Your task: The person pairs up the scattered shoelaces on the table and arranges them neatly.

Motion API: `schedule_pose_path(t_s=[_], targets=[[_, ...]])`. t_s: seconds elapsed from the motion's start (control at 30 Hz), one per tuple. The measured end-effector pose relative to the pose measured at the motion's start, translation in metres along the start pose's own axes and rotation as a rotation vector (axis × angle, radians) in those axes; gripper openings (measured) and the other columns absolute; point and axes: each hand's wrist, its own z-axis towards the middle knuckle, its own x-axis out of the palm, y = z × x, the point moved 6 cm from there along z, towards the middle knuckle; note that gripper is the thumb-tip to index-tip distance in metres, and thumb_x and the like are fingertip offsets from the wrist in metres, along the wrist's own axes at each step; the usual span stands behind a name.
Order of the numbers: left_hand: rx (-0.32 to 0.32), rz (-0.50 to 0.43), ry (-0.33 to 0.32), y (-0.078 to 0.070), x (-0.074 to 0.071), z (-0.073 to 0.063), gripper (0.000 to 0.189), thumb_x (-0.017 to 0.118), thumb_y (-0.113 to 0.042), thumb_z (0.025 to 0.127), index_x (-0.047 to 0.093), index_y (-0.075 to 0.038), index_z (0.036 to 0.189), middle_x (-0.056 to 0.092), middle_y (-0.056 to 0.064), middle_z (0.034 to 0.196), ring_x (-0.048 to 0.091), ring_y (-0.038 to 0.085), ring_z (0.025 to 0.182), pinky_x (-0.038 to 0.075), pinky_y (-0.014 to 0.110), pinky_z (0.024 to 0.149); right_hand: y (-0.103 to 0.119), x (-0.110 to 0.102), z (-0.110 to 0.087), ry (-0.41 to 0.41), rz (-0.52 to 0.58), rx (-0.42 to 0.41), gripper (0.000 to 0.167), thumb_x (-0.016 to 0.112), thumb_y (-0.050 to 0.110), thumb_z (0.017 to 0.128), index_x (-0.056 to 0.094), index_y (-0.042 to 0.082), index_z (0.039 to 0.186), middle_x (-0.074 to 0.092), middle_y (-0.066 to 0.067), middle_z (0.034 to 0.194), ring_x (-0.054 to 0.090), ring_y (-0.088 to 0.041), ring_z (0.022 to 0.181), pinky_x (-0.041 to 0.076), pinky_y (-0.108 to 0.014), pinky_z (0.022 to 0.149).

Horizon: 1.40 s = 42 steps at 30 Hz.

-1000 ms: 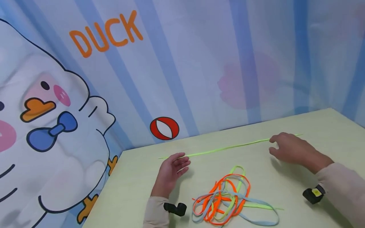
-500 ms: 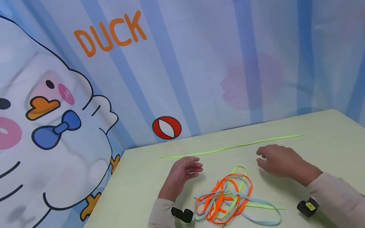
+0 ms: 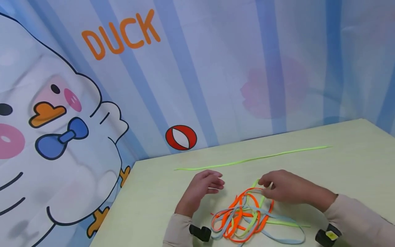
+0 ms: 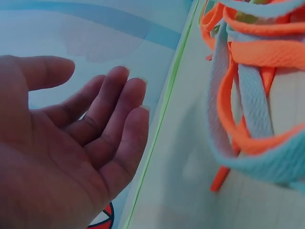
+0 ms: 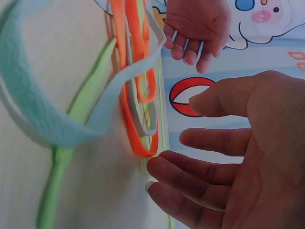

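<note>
A tangle of flat shoelaces lies at the front of the table: an orange lace [image 4: 271, 53], a pale blue-grey lace [image 5: 28, 90] and a yellow-green lace [image 5: 89, 90]. Behind it, one yellow-green shoelace [image 3: 296, 151] is stretched out almost straight. My right hand [image 3: 290, 188] hovers at the tangle's far right side, its fingertips overlapping the green loop in the head view. In the right wrist view its fingers are spread and hold nothing. To the left of the tangle, my left hand [image 3: 201, 188] is in the air, palm turned inward, fingers relaxed, nothing in it.
The pale yellow table [image 3: 148, 192] ends at a hanging cloth [image 3: 222, 68] printed with a duck, stripes and a red ball. Small black cameras [image 3: 200, 233] are strapped to both wrists over beige sleeves.
My right hand has left the end of the straight green lace and come left and nearer, to the tangle. My left hand has drawn back from that lace, slightly rightward.
</note>
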Motion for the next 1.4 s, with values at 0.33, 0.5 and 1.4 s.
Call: schedule_pose_path(t_s=[0.33, 0.5, 1.4], targets=[[0.001, 0.149, 0.158, -0.005, 0.025, -0.006, 0.032, 0.058, -0.026, 0.102, 0.064, 0.0, 0.12, 0.072, 0.007, 0.102, 0.069, 0.024, 0.094, 0.056, 0.041, 0.085, 0.002, 0.015, 0.003, 0.055, -0.049, 0.074, 0.039, 0.078, 0.023, 0.085, 0.069, 0.009, 0.121, 0.061, 0.002, 0.096, 0.057, -0.015, 0.085, 0.051, -0.038, 0.074], [-0.017, 0.192, 0.213, -0.004, 0.034, -0.008, 0.033, 0.058, -0.029, 0.102, 0.066, -0.002, 0.118, 0.072, 0.007, 0.099, 0.069, 0.024, 0.09, 0.056, 0.039, 0.081, 0.002, 0.018, 0.005, 0.082, -0.071, 0.11, 0.042, 0.078, 0.021, 0.084, 0.067, 0.008, 0.123, 0.06, 0.002, 0.086, 0.055, -0.016, 0.078, 0.05, -0.037, 0.069], [-0.028, 0.362, 0.351, -0.007, 0.06, -0.016, 0.027, 0.06, -0.034, 0.1, 0.07, -0.014, 0.115, 0.07, 0.001, 0.087, 0.065, 0.019, 0.075, 0.054, 0.031, 0.068, -0.001, 0.02, -0.002, 0.095, -0.083, -0.011, 0.019, 0.07, 0.009, 0.086, 0.059, 0.019, 0.076, 0.054, 0.007, 0.068, 0.049, -0.011, 0.061, 0.041, -0.029, 0.058]])
